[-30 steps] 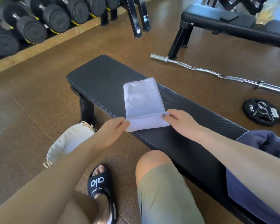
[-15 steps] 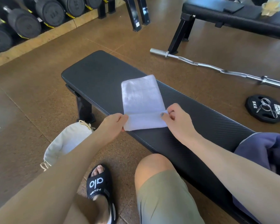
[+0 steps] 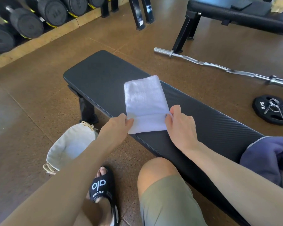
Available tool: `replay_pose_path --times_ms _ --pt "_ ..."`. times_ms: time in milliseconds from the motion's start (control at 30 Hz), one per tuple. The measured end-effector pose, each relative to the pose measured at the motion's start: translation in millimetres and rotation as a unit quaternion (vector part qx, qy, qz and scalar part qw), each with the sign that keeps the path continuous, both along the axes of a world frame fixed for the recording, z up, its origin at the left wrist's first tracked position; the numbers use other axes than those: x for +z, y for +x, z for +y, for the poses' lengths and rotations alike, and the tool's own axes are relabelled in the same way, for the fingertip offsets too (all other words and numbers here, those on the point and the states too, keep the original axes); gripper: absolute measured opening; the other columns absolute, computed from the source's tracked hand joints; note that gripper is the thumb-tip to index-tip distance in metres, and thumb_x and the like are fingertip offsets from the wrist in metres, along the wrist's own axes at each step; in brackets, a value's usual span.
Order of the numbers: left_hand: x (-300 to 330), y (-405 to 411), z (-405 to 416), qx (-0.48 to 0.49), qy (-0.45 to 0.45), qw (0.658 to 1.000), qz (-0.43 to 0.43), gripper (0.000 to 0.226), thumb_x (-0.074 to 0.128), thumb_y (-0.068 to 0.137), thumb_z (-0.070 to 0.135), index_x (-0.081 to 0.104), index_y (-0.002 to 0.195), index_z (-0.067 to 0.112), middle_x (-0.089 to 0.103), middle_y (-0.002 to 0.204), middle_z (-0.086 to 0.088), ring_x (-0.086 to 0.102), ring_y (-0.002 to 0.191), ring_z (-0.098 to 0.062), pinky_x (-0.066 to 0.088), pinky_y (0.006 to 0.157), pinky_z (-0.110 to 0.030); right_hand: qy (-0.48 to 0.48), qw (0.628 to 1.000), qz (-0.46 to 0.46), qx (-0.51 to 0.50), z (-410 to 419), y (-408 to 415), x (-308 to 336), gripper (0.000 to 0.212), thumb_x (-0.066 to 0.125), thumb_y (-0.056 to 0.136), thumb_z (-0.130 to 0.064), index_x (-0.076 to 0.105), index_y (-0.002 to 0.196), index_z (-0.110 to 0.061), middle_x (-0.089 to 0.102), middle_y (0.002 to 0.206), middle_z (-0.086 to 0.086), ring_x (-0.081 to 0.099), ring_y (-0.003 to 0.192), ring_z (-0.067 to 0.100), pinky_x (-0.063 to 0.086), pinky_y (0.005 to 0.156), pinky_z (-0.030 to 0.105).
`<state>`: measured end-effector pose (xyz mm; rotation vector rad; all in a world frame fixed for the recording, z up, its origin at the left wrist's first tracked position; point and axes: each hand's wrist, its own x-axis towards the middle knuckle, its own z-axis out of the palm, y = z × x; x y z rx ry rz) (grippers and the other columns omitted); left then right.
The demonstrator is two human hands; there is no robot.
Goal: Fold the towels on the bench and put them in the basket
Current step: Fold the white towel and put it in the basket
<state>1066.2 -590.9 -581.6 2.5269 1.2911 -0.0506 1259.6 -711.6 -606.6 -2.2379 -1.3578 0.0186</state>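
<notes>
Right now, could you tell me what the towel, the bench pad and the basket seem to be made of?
White towel: soft terry or microfibre, going by its fuzzy nap and stitched hem. Bench pad: black vinyl or leatherette, matte with ribbed texture. Basket: pale canvas-like fabric with rope handles.

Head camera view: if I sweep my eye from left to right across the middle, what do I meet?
Basket on the floor → left hand pinching the white towel → right hand pinching its other edge → dark blue towel on the bench → weight plate on the floor.
</notes>
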Motion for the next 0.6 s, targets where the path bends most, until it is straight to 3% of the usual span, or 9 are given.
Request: replay_pose_path --times_ms 100,167,233,333,433,533,600 --pt "8 0 0 0.028 0.011 1.000 0.001 0.020 0.049 0.105 0.031 0.035 0.100 0.018 0.053 0.090 -0.005 0.059 0.072 -0.021 0.050 0.058 -0.033 0.015 0.999 0.029 -0.010 -1 4 1 0.017 0.049 0.103 -0.020 0.040 0.089 -0.014 0.049 0.078 0.001 0.042 0.054 0.024 0.033 0.064 0.036" --pt "13 5 -3 0.011 0.108 0.994 -0.031 0.027 0.059 0.100 0.029 0.034 0.100 0.018 0.050 0.088 -0.001 0.054 0.068 -0.017 0.042 0.055 -0.027 0.020 1.000 -0.001 -0.008 -1 4 0 0.013 0.051 0.102 -0.018 0.044 0.092 -0.012 0.045 0.087 0.003 0.038 0.057 0.025 0.032 0.061 0.035" --pt "22 13 -8 -0.083 0.221 0.972 -0.008 0.040 0.069 0.088 0.015 0.037 0.112 0.018 0.048 0.098 -0.003 0.051 0.077 -0.019 0.045 0.064 -0.030 0.030 0.999 -0.035 -0.002 0 4 -6 0.009 0.054 0.099 -0.015 0.048 0.095 -0.010 0.043 0.087 0.005 0.031 0.054 0.022 0.032 0.058 0.035" --pt "21 20 -20 -0.280 0.262 0.921 0.071 0.070 0.071 0.074 -0.002 0.035 0.129 0.021 0.044 0.123 -0.008 0.050 0.096 -0.022 0.048 0.081 -0.034 0.051 0.997 -0.050 0.012 0 6 -15 0.005 0.057 0.096 -0.009 0.052 0.098 -0.011 0.039 0.087 0.004 0.022 0.054 0.018 0.030 0.058 0.033" --pt "15 22 -26 -0.349 0.284 0.890 0.079 0.061 0.073 0.073 -0.002 0.047 0.125 0.014 0.052 0.117 -0.005 0.050 0.091 -0.020 0.049 0.078 -0.033 0.056 0.996 -0.062 0.025 0 9 -18 0.005 0.059 0.095 -0.006 0.055 0.096 -0.010 0.039 0.084 0.005 0.025 0.055 0.021 0.032 0.055 0.034" --pt "6 19 -29 -0.336 0.262 0.901 0.077 0.054 0.067 0.078 -0.002 0.052 0.129 0.006 0.055 0.117 -0.009 0.052 0.094 -0.023 0.053 0.077 -0.034 0.049 0.996 -0.075 0.020 0 9 -17 0.006 0.056 0.097 -0.010 0.056 0.092 -0.009 0.042 0.083 0.006 0.026 0.054 0.022 0.037 0.054 0.037" --pt "3 18 -33 -0.320 0.269 0.906 0.059 0.043 0.065 0.079 0.001 0.058 0.122 0.005 0.059 0.109 -0.010 0.053 0.089 -0.024 0.055 0.069 -0.036 0.039 0.995 -0.086 0.026 -1 8 -16 0.010 0.052 0.099 -0.013 0.057 0.092 -0.009 0.043 0.085 0.006 0.025 0.053 0.020 0.035 0.055 0.036"
